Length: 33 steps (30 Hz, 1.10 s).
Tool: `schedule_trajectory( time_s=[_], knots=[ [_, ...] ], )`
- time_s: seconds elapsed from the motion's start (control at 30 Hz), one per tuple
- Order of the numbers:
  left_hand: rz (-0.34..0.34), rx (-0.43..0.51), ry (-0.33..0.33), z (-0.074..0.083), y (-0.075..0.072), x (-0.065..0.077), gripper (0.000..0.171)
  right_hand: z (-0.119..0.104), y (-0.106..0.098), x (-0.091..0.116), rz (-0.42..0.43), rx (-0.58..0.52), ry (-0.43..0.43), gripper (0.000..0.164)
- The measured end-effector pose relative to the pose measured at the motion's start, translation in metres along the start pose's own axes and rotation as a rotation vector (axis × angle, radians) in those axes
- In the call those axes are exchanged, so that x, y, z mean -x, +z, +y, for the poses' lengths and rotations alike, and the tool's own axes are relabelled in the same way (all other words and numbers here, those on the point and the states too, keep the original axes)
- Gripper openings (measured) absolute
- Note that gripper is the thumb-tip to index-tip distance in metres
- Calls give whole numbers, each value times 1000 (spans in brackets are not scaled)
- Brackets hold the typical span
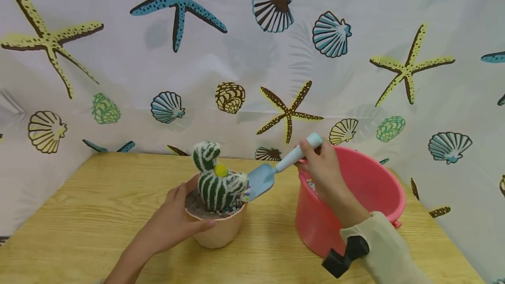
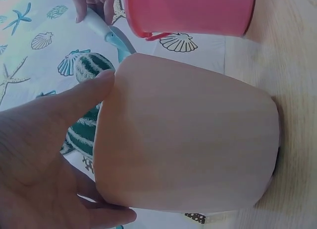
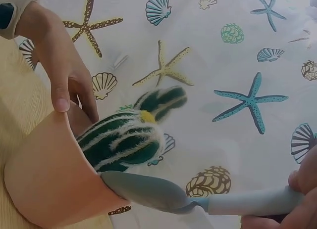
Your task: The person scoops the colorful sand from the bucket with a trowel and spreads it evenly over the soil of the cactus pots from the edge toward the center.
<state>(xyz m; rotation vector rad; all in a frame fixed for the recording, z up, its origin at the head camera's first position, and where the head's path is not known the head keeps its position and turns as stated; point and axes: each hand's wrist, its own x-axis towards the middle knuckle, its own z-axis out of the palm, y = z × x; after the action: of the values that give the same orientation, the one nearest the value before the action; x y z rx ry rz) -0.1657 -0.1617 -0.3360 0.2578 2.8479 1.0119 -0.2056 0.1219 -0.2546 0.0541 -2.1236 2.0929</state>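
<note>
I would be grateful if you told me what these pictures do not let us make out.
Amount of granules in the bucket: head view, hidden by its near wall and the right hand.
Scoop tip of the trowel: left wrist view, behind the pot.
Rest of the bucket: left wrist view, cut off by the top edge.
Most of the right hand: right wrist view, beyond the right edge.

Head view above, wrist views nearer pot

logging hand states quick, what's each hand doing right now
Left hand: closed on the cactus pot, gripping it near the rim.
Right hand: closed, holding the light blue trowel.
</note>
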Motion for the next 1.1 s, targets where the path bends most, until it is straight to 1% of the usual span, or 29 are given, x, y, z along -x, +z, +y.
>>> schedule_trajectory(
  time_s=[0.1,0.2,0.4,0.57,0.67,0.8,0.97,1.03,1.1],
  knots=[
    [10,4,8,-1,2,1,121,0,0,1,-5,11,-35,29],
    [24,17,13,-2,4,1,120,1,0,1,-2,14,-48,28],
    [23,34,6,-1,6,3,120,2,3,1,27,52,-77,23],
    [25,8,1,-1,5,4,119,5,12,2,-2,111,-127,24],
    [35,0,0,0,5,4,118,8,16,2,-14,125,-132,27],
    [51,-26,-12,3,9,4,119,7,15,3,-3,117,-129,26],
    [85,-75,-58,9,14,6,119,-2,10,3,2,123,-138,21],
    [105,-78,-61,10,15,7,116,-5,8,2,1,127,-151,21],
    [125,-65,-37,8,15,7,113,-6,7,2,-1,131,-154,22]
  ],
)
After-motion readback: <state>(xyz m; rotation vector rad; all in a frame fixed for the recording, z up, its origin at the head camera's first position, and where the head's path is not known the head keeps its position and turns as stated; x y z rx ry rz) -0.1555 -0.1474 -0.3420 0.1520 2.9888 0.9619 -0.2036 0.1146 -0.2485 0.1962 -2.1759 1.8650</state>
